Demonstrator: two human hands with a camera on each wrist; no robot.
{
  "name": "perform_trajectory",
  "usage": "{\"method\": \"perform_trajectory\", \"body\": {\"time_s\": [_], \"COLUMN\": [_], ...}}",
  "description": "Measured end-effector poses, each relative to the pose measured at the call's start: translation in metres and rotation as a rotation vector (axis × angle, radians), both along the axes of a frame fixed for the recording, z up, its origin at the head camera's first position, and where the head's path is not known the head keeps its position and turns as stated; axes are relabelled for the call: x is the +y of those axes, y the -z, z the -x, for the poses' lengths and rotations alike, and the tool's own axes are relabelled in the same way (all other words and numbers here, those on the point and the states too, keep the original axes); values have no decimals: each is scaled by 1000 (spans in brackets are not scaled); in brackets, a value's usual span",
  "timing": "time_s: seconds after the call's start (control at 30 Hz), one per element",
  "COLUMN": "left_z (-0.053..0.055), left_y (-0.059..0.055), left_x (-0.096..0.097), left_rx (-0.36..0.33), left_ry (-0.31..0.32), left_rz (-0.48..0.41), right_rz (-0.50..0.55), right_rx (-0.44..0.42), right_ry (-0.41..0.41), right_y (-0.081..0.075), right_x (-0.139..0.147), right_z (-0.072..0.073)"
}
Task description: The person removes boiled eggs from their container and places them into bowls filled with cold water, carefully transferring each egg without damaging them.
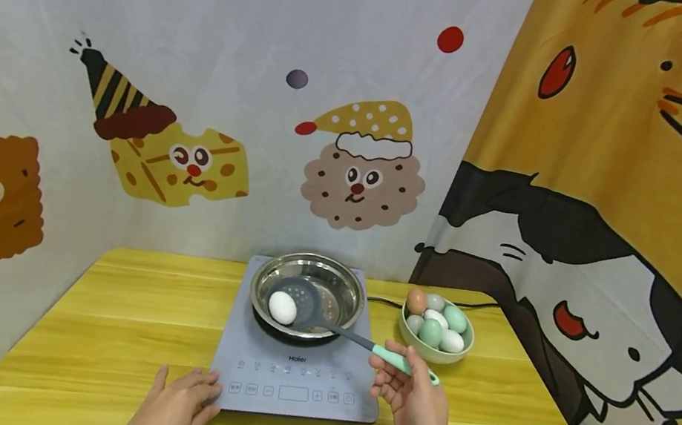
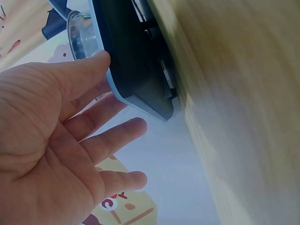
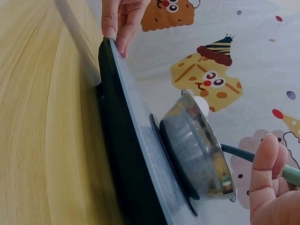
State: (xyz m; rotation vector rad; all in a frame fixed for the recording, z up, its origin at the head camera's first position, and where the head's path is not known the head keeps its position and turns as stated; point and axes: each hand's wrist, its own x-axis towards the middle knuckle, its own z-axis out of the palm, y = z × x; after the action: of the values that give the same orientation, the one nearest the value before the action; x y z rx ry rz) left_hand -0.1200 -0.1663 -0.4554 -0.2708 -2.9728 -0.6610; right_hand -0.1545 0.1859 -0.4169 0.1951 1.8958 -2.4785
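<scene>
My right hand (image 1: 413, 405) pinches the mint-green handle of a grey skimmer (image 1: 354, 336) between thumb and fingers. The skimmer's perforated head lies within the rim of a stainless steel basin (image 1: 357, 287), carrying one white egg (image 1: 282, 308) near the basin's left side. In the right wrist view, this egg (image 3: 201, 106) shows above the basin's rim. The basin stands on a grey induction cooker (image 1: 261, 368). At the cooker's front left corner, my left hand (image 1: 172, 410) touches the edge with thumb and fingertips, its other fingers loosely extended in the left wrist view.
To the right of the cooker, a pale green bowl (image 1: 420, 349) holds several white, brown, grey and greenish eggs. A black cord (image 1: 385, 302) runs behind it. A cloth backdrop (image 1: 231, 21) with cartoon prints encloses the wooden table (image 1: 112, 325) at the back and sides.
</scene>
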Motion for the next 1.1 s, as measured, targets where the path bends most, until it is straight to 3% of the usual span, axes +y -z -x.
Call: {"method": "perform_trajectory", "body": {"time_s": [1.1], "left_z": [2], "left_y": [1], "left_x": [1], "left_rx": [0], "left_ry": [0], "left_rz": [1], "right_rz": [26], "right_rx": [61], "right_ry": [-15], "right_y": [-8], "right_x": [6], "right_z": [-4]}}
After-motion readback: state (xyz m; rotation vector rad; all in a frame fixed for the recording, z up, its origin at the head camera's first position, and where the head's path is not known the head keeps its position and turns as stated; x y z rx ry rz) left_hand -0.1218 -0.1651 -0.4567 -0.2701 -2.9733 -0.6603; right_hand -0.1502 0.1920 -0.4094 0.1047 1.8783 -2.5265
